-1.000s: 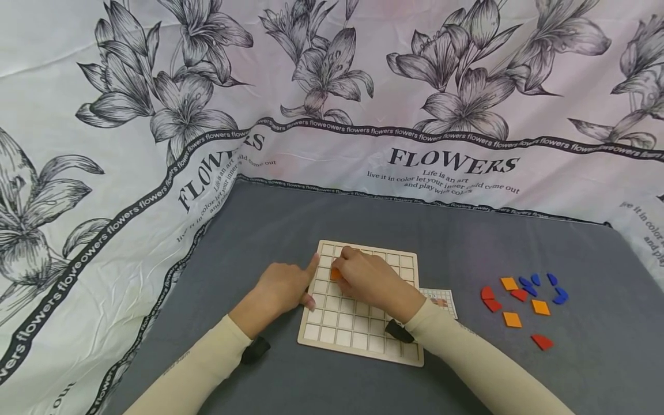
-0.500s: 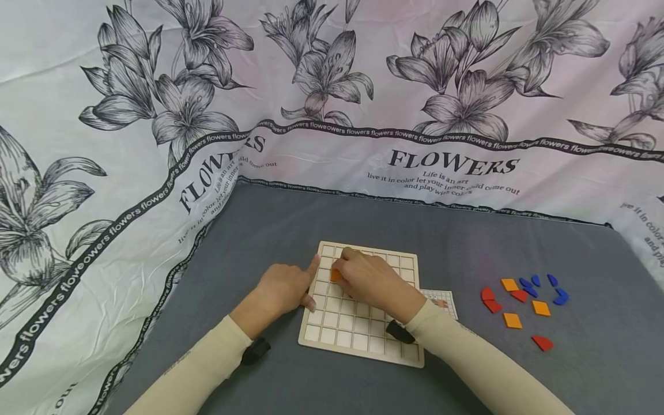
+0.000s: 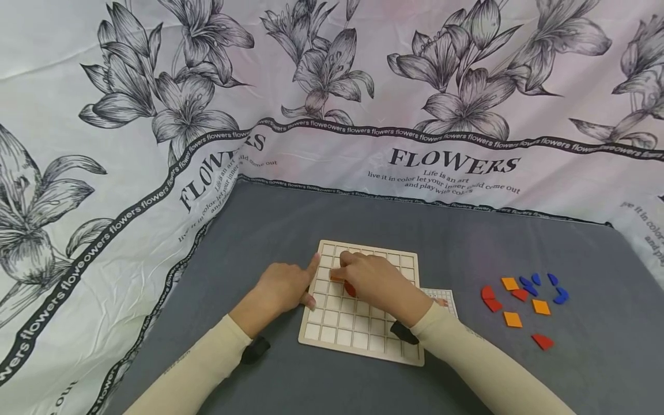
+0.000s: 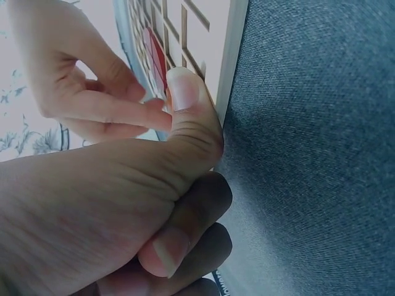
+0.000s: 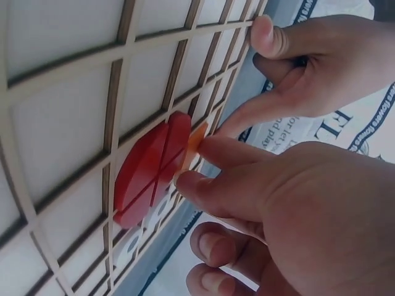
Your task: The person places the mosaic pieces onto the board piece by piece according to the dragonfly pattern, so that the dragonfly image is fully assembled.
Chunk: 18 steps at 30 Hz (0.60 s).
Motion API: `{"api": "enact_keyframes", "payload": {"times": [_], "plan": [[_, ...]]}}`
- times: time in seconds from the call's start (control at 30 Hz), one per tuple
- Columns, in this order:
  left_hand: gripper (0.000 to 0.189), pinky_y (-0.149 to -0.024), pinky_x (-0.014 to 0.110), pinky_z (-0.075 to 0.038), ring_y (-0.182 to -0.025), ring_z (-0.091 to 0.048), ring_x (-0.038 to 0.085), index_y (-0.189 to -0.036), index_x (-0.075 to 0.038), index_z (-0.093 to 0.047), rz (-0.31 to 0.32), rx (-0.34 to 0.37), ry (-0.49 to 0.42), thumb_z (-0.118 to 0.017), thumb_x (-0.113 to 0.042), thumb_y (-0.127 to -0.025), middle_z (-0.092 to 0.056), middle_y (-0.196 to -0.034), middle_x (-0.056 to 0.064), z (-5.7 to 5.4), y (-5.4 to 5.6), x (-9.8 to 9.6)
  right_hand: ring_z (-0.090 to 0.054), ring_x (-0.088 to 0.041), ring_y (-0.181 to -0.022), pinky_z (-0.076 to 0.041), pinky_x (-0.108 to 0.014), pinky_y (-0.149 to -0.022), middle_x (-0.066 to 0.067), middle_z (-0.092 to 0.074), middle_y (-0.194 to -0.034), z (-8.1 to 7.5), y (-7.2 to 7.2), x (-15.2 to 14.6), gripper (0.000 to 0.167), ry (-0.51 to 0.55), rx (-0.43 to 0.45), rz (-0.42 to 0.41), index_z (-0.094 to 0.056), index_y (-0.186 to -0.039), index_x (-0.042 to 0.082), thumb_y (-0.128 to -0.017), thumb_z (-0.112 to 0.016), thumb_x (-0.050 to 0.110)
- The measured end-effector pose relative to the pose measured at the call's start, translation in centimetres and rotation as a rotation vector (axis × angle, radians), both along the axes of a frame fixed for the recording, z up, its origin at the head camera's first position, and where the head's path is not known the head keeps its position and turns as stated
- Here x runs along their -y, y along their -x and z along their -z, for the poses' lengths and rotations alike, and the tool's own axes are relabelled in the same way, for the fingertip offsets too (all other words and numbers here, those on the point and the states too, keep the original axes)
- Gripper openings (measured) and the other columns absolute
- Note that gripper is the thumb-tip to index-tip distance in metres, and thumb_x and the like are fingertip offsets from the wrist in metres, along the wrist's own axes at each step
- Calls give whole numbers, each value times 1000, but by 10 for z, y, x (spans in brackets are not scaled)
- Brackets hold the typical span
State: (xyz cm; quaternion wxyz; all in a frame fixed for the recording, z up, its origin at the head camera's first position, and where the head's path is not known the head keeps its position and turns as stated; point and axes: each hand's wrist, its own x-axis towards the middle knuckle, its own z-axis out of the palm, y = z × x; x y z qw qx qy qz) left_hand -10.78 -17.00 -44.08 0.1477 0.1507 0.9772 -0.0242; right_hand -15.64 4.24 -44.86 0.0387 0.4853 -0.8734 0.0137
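A light wooden grid board point(image 3: 337, 334) lies on the grey table. My left hand point(image 3: 280, 288) holds its left edge, thumb point(image 4: 184, 92) over the rim, index finger stretched along the side. The right hand point(image 3: 381, 279) is over the upper left squares, its index finger pressing on an orange square tile point(image 5: 195, 145) in the grid. The right thumb is near that tile. Beside it, several red quarter-circle tiles point(image 5: 141, 163) fit together into a rounded red shape. White pieces with grey spots point(image 5: 131, 243) are next to the red ones, partly covered by them.
On the right of the table lie loose orange squares point(image 3: 512, 320), red quarter-circles point(image 3: 542, 342) and blue rounded pieces point(image 3: 560, 296). A printed grid card point(image 3: 446, 295) sits partly under the right forearm, beside the board. Flower-printed cloth point(image 3: 332, 155) hangs behind and left.
My right hand has let go of its pinch on the orange tile, and its index finger now presses on it. Red shows beneath the hand. The left hand has stayed in place.
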Motion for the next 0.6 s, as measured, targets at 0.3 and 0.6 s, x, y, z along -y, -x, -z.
{"api": "enact_keyframes", "payload": {"times": [0.3,0.6], "plan": [[107,-71,42,-56,-65,-61,20,-167,-10,-33,6,5,-14,-75,-58,-81,-60,-65,3,1,3,-2,-57,-10,-72,-52,-27,-64,3,-64,-104,-18,6,-24,44,14,168,55,-81,-123,25,-92,-75,-6],[106,-66,41,-53,-59,-55,19,-166,-8,-36,1,-11,-34,-79,-55,-80,-52,-58,2,2,0,-2,-47,-3,-64,-43,-25,-57,3,-69,-102,-38,11,-79,30,143,180,135,-78,-125,15,-101,-65,2]]}}
